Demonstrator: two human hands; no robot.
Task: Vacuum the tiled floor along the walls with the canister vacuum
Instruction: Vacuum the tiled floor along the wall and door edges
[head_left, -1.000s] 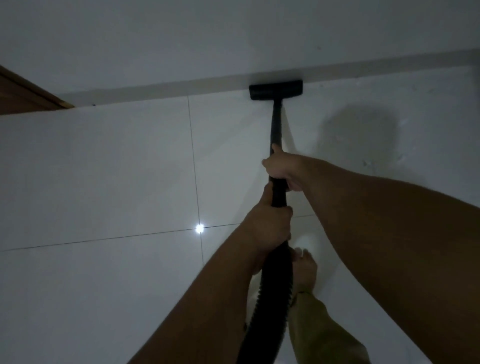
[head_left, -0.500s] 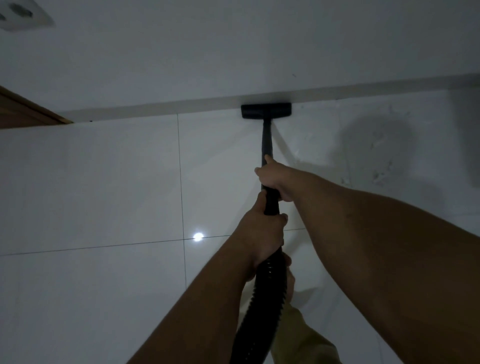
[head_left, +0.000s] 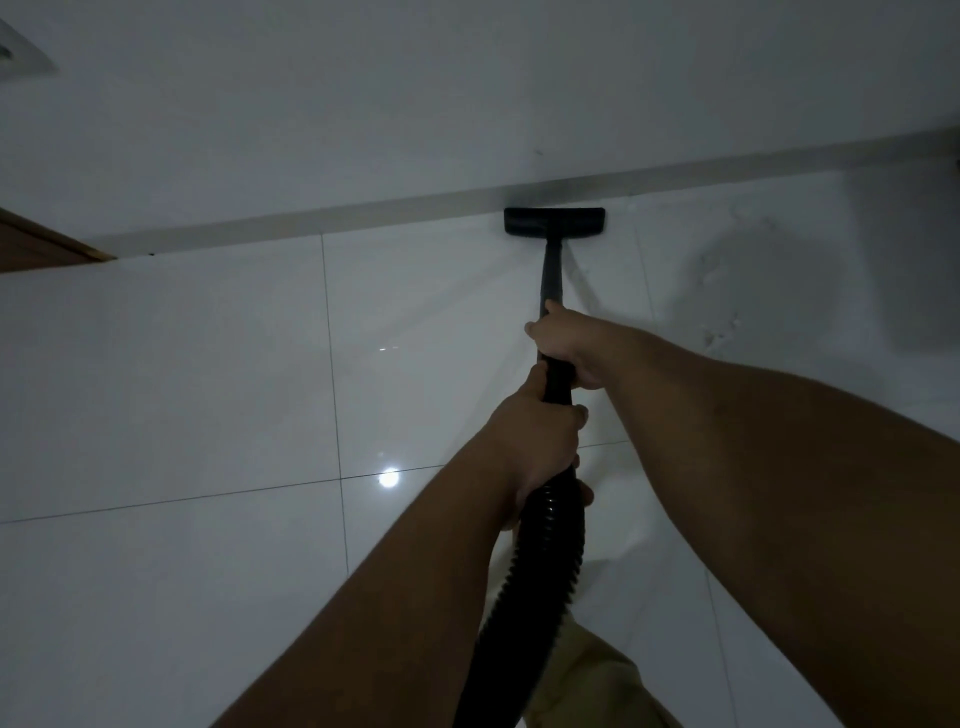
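A black floor nozzle (head_left: 554, 222) lies flat on the white tiled floor (head_left: 171, 374), its far edge against the grey skirting (head_left: 311, 221) at the foot of the wall. A black wand (head_left: 551, 275) runs from it back to my hands. My right hand (head_left: 563, 345) grips the wand further forward. My left hand (head_left: 540, 441) grips it just behind, where the ribbed black hose (head_left: 535, 582) begins. The hose drops out of the bottom of the view. The canister is out of sight.
A wooden door frame (head_left: 47, 247) meets the wall at the far left. A wall socket plate (head_left: 21, 57) sits at the upper left. A lamp glare (head_left: 388, 478) shines on the tiles. My trouser leg (head_left: 597, 680) is under the hose.
The nozzle has slid a little to the right along the skirting, and my hands have followed it. My foot, seen one second ago, is hidden now.
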